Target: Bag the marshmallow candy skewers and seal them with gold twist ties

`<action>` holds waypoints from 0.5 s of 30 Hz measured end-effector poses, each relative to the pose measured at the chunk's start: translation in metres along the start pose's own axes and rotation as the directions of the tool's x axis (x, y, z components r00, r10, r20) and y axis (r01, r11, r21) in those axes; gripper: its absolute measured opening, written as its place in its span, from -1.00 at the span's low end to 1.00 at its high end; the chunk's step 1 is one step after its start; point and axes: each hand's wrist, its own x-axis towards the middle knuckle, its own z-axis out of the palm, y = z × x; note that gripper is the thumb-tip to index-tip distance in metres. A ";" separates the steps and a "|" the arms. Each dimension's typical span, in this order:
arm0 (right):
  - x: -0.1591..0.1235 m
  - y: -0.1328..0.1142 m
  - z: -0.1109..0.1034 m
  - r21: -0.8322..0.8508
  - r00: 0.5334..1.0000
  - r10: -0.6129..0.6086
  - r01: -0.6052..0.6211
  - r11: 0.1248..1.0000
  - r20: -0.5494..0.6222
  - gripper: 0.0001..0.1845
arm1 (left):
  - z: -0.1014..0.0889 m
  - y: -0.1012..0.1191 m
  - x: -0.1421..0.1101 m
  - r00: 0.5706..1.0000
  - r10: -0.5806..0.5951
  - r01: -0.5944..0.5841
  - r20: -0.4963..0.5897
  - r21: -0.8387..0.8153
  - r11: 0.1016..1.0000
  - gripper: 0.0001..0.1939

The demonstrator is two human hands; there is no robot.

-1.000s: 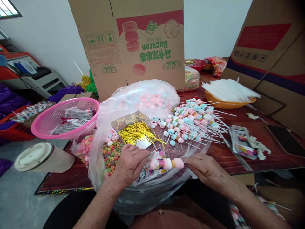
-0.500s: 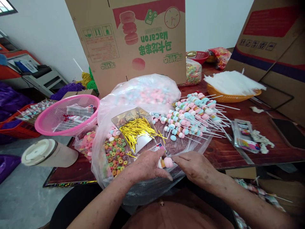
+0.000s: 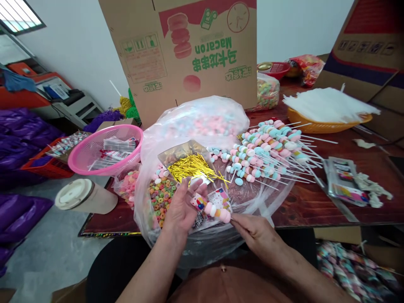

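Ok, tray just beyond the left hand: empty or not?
Not empty: gold twist ties are heaped in the tray, some poking past its right edge.

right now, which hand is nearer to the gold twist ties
Left. The left hand is just in front of the gold twist ties; the right hand is farther, to their right and closer to the body, holding one end of the candy skewer.

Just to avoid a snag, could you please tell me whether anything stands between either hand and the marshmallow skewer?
A printed wrapper shows between the left hand and the marshmallow skewer; whether it encloses the skewer is unclear. Nothing visible separates the right hand from the skewer, which it holds at its near end.
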 end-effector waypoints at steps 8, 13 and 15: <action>-0.004 -0.003 0.003 -0.182 0.996 0.008 -0.023 0.983 -0.086 -0.67 | 0.014 -0.010 0.009 0.993 0.013 -0.038 -0.121 -0.211 0.977 -0.66; 0.007 -0.017 0.016 0.234 0.987 0.157 -0.146 0.961 -0.032 -0.60 | 0.014 -0.022 0.003 0.997 0.044 -0.052 -0.056 -0.151 0.987 -0.62; 0.010 -0.019 0.018 0.314 0.980 0.199 -0.191 0.930 0.007 -0.57 | 0.014 -0.019 0.002 0.999 0.043 -0.043 -0.001 -0.147 0.988 -0.57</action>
